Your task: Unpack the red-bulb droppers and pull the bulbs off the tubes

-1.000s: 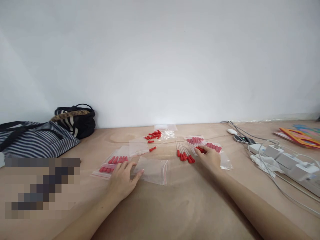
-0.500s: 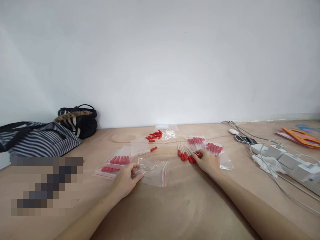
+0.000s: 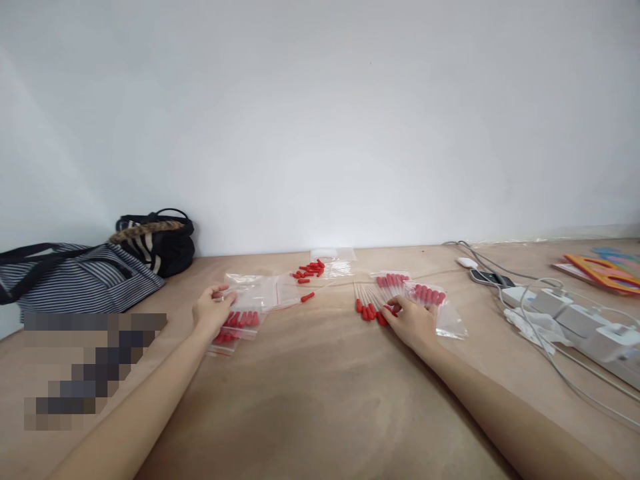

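Right now the left hand [image 3: 210,312] pinches a clear bag [image 3: 249,289] by its left edge, just beyond red-bulbed packets [image 3: 243,319] on the left. Across on the right, the right hand [image 3: 415,324] has fingertips on loose red-bulbed droppers [image 3: 371,311], left of filled bags [image 3: 429,295]; gripping one, I can't tell.

1. I can't read any text, brand or number from here.
2. A small green mark glows on the black device [image 3: 503,281], too tiny for me to make out.
3. On the white adapters [image 3: 583,322], I can pick out no lettering.
4. The clear plastic bags [image 3: 250,290] show me no legible print either.
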The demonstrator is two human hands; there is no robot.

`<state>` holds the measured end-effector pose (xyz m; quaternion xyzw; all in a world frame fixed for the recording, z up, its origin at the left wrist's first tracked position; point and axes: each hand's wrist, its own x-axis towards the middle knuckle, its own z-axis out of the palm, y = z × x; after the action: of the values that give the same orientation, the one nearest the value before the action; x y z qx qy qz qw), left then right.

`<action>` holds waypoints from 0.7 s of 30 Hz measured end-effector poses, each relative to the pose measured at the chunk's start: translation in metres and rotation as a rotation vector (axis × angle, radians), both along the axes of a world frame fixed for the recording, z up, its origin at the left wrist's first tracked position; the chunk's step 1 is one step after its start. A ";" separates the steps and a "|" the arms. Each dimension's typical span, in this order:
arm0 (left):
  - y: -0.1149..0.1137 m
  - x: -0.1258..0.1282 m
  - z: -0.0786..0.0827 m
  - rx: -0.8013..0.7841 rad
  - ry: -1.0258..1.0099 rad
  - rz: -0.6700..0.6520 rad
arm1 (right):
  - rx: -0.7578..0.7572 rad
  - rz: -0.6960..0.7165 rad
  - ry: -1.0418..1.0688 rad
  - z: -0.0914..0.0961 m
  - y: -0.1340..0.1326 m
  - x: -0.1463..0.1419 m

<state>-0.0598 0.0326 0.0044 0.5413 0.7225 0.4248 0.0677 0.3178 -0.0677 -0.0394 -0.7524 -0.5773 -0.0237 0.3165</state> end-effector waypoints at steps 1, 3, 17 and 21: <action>0.003 -0.002 0.000 -0.025 0.026 0.001 | -0.002 0.007 -0.003 0.000 0.000 0.000; 0.004 0.000 0.000 -0.063 0.073 -0.008 | -0.007 0.014 -0.004 0.001 -0.001 0.000; 0.003 0.110 -0.001 -0.026 0.692 -0.776 | 0.147 0.076 -0.047 0.002 -0.002 -0.010; 0.026 0.136 0.000 -0.131 0.714 -0.789 | 0.150 0.063 -0.055 0.000 -0.003 -0.003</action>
<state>0.0765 0.0582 0.0042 0.8771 0.4673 0.1106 0.0057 0.3153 -0.0703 -0.0396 -0.7071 -0.6057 -0.0777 0.3566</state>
